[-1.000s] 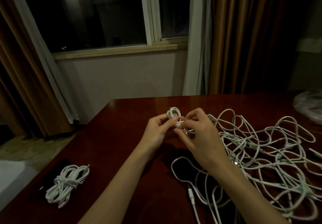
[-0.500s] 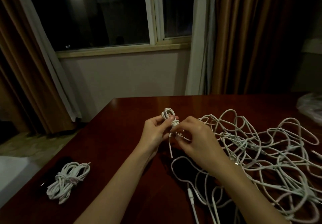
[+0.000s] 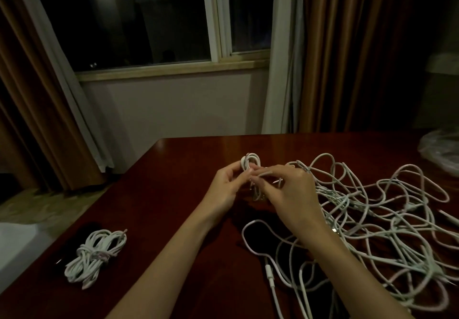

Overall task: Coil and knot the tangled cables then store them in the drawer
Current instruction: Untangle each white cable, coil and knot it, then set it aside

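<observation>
Pinching a small white cable coil [image 3: 251, 163], left hand [image 3: 227, 187] has fingers curled round it above the dark red worktop [image 3: 173, 207]. Right hand [image 3: 289, 192] pinches a strand at the coil's lower part, both grips touching at the bundle. Coil loops stick up just above the grips. Tangled cables [image 3: 387, 219] spread right of and below the right grip. Knotted bundle [image 3: 95, 256] lies well apart, lower left of the left grip.
</observation>
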`<move>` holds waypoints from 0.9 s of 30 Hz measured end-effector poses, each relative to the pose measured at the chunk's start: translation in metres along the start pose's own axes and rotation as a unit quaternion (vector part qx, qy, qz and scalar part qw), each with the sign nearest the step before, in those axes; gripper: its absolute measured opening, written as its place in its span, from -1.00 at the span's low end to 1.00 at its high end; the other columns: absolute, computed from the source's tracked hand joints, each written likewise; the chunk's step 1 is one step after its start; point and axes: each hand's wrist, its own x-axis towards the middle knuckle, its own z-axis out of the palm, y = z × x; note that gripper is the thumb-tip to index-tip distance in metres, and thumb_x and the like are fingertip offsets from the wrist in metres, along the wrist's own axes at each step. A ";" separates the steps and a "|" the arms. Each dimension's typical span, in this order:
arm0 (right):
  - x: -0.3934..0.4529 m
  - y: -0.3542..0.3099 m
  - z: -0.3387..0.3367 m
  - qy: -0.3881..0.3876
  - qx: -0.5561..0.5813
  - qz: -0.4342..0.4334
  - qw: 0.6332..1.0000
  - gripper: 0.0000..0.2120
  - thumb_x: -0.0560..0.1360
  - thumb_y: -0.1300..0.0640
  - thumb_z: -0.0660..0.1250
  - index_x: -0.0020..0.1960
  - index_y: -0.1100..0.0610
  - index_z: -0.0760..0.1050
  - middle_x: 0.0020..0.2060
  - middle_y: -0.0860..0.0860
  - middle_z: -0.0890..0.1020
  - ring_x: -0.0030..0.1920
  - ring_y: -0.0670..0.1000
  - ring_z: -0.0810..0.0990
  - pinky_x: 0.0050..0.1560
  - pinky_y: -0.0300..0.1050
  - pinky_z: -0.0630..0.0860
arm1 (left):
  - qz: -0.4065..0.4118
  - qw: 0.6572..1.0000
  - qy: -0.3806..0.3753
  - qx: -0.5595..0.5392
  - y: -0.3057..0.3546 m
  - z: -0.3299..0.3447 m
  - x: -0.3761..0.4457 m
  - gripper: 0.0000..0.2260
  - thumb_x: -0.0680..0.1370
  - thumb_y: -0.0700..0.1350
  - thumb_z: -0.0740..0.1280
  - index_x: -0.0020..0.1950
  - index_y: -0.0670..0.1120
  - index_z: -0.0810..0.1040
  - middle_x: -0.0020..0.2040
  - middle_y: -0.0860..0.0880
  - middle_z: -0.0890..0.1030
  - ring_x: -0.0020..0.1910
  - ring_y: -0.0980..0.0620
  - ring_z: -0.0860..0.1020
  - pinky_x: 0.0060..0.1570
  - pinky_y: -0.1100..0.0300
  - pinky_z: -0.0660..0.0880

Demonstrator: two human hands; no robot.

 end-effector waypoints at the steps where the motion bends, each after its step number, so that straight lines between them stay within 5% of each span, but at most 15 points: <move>1: 0.001 -0.001 -0.002 0.007 0.037 0.030 0.999 -0.90 0.46 0.12 0.45 -0.02 0.04 0.67 -0.25 -0.17 0.66 -0.21 -0.24 0.61 -0.17 -0.37 0.51 | 0.001 1.000 -0.013 0.006 0.001 0.000 -0.001 -0.80 0.64 -0.13 0.24 0.19 -0.11 0.59 0.05 -0.09 0.68 0.04 -0.08 0.65 -0.03 0.05 0.57; 6: 0.006 0.002 -0.006 0.025 0.156 0.125 0.980 -0.96 0.44 0.12 0.46 -0.11 0.03 0.68 -0.26 -0.09 0.70 -0.19 -0.13 0.66 -0.17 -0.19 0.60 | -0.007 0.997 -0.076 -0.018 0.004 0.003 -0.002 -0.74 0.63 -0.13 0.22 0.29 -0.08 0.55 0.07 -0.16 0.66 0.03 -0.10 0.65 -0.01 0.06 0.58; 11: 0.007 0.005 -0.008 0.062 0.148 0.172 0.972 -0.94 0.37 0.08 0.53 -0.16 0.00 0.67 -0.08 -0.06 0.51 -0.09 -0.16 0.52 -0.23 -0.41 0.50 | -0.031 0.993 -0.090 -0.068 0.003 0.004 -0.002 -0.73 0.52 -0.01 0.34 0.17 -0.04 0.64 0.07 -0.27 0.60 0.02 -0.20 0.57 0.02 -0.02 0.52; 20: 0.012 0.005 -0.015 -0.053 0.333 0.268 0.902 -0.87 0.52 0.07 0.35 0.04 0.05 0.60 -0.11 -0.02 0.70 -0.08 -0.10 0.68 -0.15 -0.25 0.59 | -0.036 0.994 -0.101 -0.008 0.004 -0.003 -0.001 -0.77 0.59 -0.25 0.25 0.21 -0.26 0.54 0.09 -0.22 0.67 0.07 -0.18 0.65 0.12 0.01 0.57; 23: 0.012 0.007 -0.015 -0.074 0.326 0.265 0.904 -0.84 0.53 0.03 0.33 0.00 0.05 0.65 -0.11 -0.01 0.71 -0.03 -0.04 0.68 -0.07 -0.13 0.60 | -0.039 0.996 -0.085 0.001 0.008 0.001 -0.003 -0.83 0.59 -0.32 0.22 0.14 -0.23 0.53 -0.03 -0.18 0.70 -0.06 -0.13 0.69 -0.07 0.15 0.59; 27: 0.009 0.002 -0.012 -0.097 0.289 0.221 0.927 -0.83 0.46 0.18 0.43 0.05 0.08 0.64 -0.16 -0.06 0.69 -0.16 -0.19 0.67 -0.28 -0.38 0.51 | -0.013 0.997 -0.033 0.066 0.007 0.004 -0.004 -0.87 0.57 -0.36 0.22 0.03 -0.18 0.50 -0.26 -0.11 0.66 -0.32 0.02 0.66 -0.29 0.24 0.52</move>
